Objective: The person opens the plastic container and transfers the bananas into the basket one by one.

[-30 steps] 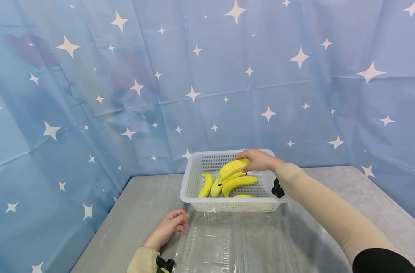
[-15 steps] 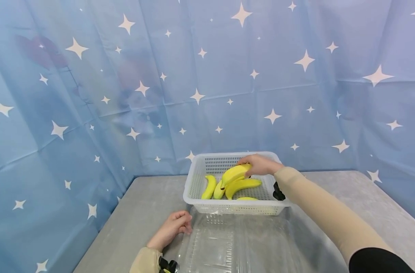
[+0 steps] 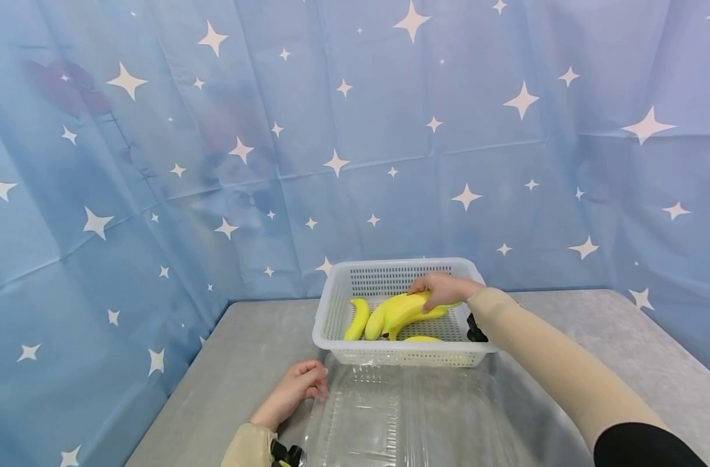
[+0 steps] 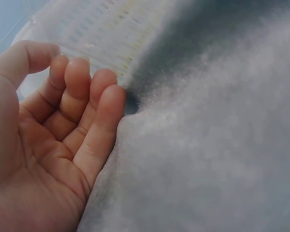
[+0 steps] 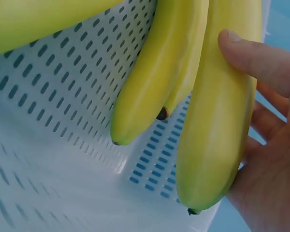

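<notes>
A white perforated basket (image 3: 331, 305) at the table's far side holds several yellow bananas. My right hand (image 3: 442, 288) reaches into it and grips one banana (image 3: 404, 307) near its end, low over the others; in the right wrist view the thumb (image 5: 261, 55) curls over that banana (image 5: 222, 121). Another banana (image 3: 356, 319) lies at the basket's left. My left hand (image 3: 299, 386) rests on the grey table (image 3: 244, 363) with fingers (image 4: 94, 111) loosely curled, holding nothing, beside a clear plastic tray (image 3: 401, 415).
The clear tray lies in front of the basket, nearest me. A blue star-patterned cloth (image 3: 156, 162) hangs behind and to the left of the table. Bare grey tabletop (image 3: 623, 350) stretches to the right of the basket.
My right hand has lowered the gripped banana from above the pile down onto the other bananas in the basket. The left hand has not moved.
</notes>
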A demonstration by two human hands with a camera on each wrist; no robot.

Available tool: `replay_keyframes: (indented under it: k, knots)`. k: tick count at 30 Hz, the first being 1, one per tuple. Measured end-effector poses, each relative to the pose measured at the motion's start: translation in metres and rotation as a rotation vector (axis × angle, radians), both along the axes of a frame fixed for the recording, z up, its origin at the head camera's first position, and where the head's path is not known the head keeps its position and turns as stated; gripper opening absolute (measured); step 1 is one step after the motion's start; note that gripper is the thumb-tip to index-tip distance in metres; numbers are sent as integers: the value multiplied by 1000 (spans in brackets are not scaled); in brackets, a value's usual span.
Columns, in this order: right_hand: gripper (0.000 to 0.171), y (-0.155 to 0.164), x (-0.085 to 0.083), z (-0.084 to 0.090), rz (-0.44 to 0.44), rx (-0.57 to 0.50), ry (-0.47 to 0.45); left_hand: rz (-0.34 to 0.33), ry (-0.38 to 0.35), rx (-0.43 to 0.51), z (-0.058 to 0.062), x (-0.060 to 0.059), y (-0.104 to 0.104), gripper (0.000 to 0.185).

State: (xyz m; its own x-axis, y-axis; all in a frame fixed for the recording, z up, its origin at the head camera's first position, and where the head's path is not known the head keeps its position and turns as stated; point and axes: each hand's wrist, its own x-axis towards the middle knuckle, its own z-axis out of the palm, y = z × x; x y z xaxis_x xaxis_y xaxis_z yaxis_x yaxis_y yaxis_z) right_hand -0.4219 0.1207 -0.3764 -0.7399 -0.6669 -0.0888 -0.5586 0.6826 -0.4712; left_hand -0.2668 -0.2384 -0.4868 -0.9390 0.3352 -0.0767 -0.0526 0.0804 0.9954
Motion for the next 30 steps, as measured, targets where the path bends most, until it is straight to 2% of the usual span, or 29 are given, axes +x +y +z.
replay_keyframes:
  k: [6, 12, 21, 30]
  knots:
    - [48, 1, 0, -9, 6, 37, -35, -3, 8, -1, -1, 0, 1, 23]
    - [49, 4, -2, -19, 28, 28, -92, -6, 6, 3, -2, 0, 2, 23]
    - [49, 3, -1, -21, 73, 70, -134, -6, 21, 8, -2, 0, 1, 24]
    - [47, 0, -2, -23, 25, 101, -232, 4, 14, 11, -2, 0, 0, 24]
